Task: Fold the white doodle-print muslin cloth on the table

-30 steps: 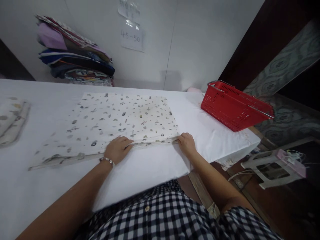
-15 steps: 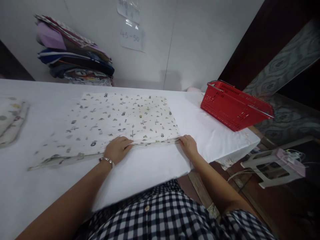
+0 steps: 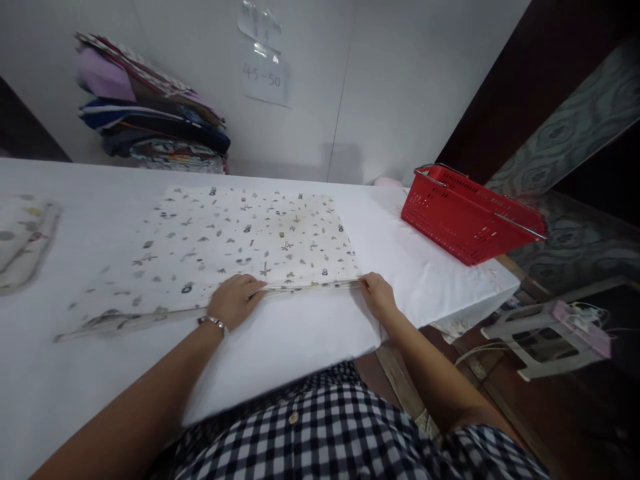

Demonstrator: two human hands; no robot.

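A white printed cloth point(image 3: 240, 233) with small grey and brown motifs lies flat on the white-covered table point(image 3: 280, 347), its near edge layered in folds. My left hand point(image 3: 235, 299), with a bracelet at the wrist, is closed on the near edge around its middle. At the near right corner, my right hand point(image 3: 379, 295) pinches the same edge between thumb and fingers. The stretch of edge between both hands looks straight. Left of my left hand, the near edge runs on toward the left with its layers slightly parted.
A red plastic basket point(image 3: 470, 217) with metal handles stands at the table's right end. Folded fabrics point(image 3: 155, 107) are stacked by the wall. Another folded printed cloth point(image 3: 23, 243) lies far left. A white stool point(image 3: 545, 337) with cables stands beyond the right edge.
Both hands keep their hold on the cloth's near edge, and the cloth lies as before. Only a very slight shift of the view shows.
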